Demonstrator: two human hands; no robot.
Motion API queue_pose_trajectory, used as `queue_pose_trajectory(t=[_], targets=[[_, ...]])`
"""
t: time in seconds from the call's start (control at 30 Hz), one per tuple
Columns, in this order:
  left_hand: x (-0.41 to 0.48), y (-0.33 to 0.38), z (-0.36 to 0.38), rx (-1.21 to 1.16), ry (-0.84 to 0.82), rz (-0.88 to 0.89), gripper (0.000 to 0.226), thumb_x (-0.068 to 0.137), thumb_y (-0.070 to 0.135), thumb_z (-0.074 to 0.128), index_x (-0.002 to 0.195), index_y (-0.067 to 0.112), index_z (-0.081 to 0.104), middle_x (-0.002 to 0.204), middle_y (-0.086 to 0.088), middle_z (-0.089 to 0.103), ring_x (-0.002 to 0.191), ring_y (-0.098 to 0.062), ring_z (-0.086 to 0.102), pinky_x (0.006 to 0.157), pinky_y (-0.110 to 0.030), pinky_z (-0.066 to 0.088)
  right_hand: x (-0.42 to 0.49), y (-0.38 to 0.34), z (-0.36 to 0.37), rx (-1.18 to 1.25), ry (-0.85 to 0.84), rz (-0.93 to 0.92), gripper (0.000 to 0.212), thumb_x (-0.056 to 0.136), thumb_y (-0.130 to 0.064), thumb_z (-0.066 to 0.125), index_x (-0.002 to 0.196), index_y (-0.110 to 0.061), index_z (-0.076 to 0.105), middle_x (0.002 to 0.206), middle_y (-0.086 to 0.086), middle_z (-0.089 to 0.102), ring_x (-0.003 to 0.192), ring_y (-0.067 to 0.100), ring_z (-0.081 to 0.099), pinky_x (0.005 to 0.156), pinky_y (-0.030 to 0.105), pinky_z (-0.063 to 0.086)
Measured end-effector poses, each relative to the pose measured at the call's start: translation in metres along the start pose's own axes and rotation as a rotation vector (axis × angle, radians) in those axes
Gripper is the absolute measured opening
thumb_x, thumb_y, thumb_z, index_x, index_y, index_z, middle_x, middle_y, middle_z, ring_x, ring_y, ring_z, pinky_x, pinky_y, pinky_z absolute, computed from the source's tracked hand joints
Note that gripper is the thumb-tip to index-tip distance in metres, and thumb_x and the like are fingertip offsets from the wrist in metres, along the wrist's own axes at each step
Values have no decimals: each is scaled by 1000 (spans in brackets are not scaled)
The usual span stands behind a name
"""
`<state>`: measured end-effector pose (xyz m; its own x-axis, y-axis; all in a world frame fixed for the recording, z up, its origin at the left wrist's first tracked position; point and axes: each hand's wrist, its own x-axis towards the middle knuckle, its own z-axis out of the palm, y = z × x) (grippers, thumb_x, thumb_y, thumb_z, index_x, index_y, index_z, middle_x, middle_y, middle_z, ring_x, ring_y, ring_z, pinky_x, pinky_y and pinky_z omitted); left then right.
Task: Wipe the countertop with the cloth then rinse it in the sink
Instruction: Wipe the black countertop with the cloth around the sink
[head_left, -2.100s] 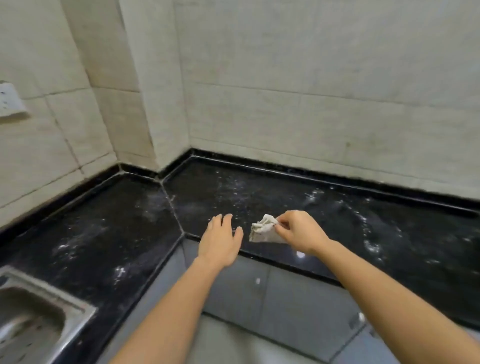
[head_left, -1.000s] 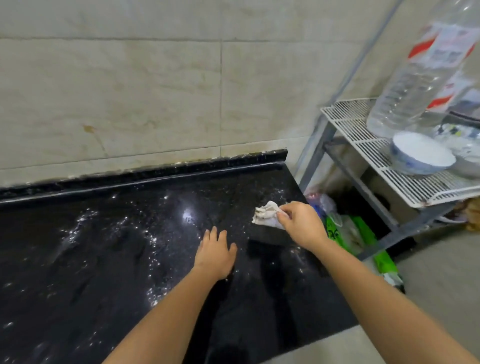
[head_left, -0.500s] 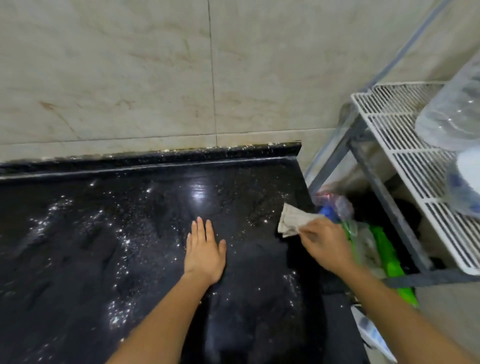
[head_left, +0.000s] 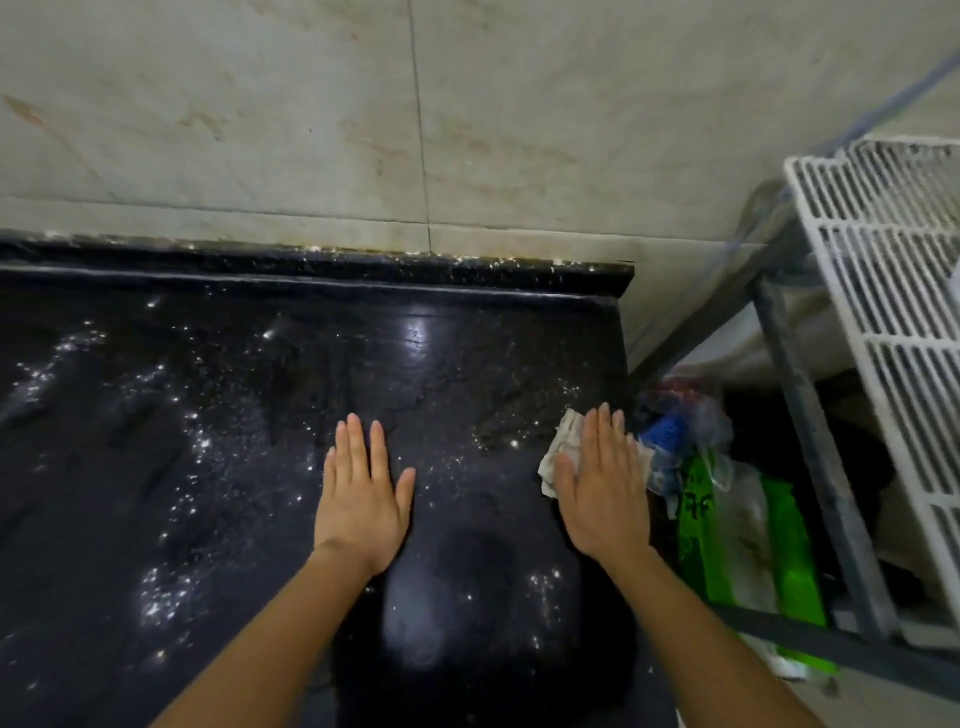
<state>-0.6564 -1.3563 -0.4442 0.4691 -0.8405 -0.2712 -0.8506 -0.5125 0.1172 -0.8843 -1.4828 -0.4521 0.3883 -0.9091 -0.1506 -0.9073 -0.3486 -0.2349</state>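
Note:
A black countertop (head_left: 234, 415) speckled with white powder and wet streaks fills the left and middle of the head view. A crumpled whitish cloth (head_left: 563, 441) lies at its right edge. My right hand (head_left: 602, 483) lies flat on the cloth with straight fingers, pressing it onto the stone; most of the cloth is hidden under the palm. My left hand (head_left: 363, 493) rests flat on the bare countertop a short way to the left, fingers straight and together. No sink is in view.
A beige tiled wall (head_left: 415, 130) rises behind the counter. Right of the counter's end stands a grey metal rack with a white wire shelf (head_left: 893, 291). Green and clear plastic bags (head_left: 727, 519) sit on the floor beside the counter edge.
My right hand stopped pinching the cloth and now presses it flat at the counter's right edge. The view has tilted further down. My left hand stays flat on the stone.

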Motion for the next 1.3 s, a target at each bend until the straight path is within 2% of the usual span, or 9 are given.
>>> queue_pose_trajectory(t=[0.2,0.33,0.43,0.7,0.83,0.9,1.0,1.13,1.3], targets=[[3,-3,7,-12,3,4,87,75,59,-35,143,7,-17,150,-17,-25,140,-27,-23,116,-37,-8,76,-3,-9,6,12,106,64,102,-38,18,154,-4,-1,162,11,-7,148,21,-12,118,33,-12],[3,-1,3,-10,-30,-1,91,67,57,-43,140,7,-24,148,-17,-31,139,-27,-28,114,-36,-12,124,-15,-13,26,8,160,65,103,-38,18,153,-2,-4,161,13,-9,148,23,-12,119,36,-11],[2,0,1,-2,-52,-18,87,69,58,-38,139,8,-27,148,-17,-33,137,-27,-30,115,-36,-12,129,-26,-15,51,-3,171,65,103,-38,17,153,-2,-5,161,13,-10,148,23,-13,120,37,-10],[1,6,-16,-16,-133,-47,66,94,48,0,138,10,-30,144,-14,-39,138,-24,-30,117,-37,-11,-7,-52,5,15,-206,-310,70,96,-52,4,152,-14,-15,157,0,-26,143,11,-29,116,29,-19],[0,6,-18,19,-162,-56,66,96,48,2,140,11,-31,143,-14,-39,140,-25,-29,116,-36,-12,-24,-39,5,-14,-227,-460,73,92,-59,-8,151,-17,-7,160,-2,-13,147,12,-16,118,31,-9],[1,6,-19,11,-162,-54,67,95,49,0,141,11,-30,143,-13,-39,139,-24,-30,116,-36,-12,-3,-38,2,-28,-200,-423,71,91,-58,-10,149,-18,-11,159,-2,-15,146,12,-19,118,30,-13],[0,5,-19,11,-168,-56,71,87,51,-10,141,11,-30,145,-14,-39,134,-22,-34,116,-36,-13,47,-37,-1,-23,-107,-219,71,93,-53,-4,152,-14,-8,160,2,-13,146,14,-19,116,28,-16],[0,5,-17,36,-156,-76,87,64,58,-42,138,12,-35,144,-15,-40,133,-23,-35,113,-36,-15,102,-36,-10,22,-58,14,65,102,-44,14,154,-9,-2,162,6,-8,148,17,-13,120,34,-10],[0,5,-16,16,-181,-84,68,93,52,-4,141,12,-31,148,-16,-36,139,-26,-30,118,-38,-10,68,-30,-8,119,-10,-124,59,101,-47,5,152,-20,-5,160,-4,-12,147,11,-15,115,27,-17]])
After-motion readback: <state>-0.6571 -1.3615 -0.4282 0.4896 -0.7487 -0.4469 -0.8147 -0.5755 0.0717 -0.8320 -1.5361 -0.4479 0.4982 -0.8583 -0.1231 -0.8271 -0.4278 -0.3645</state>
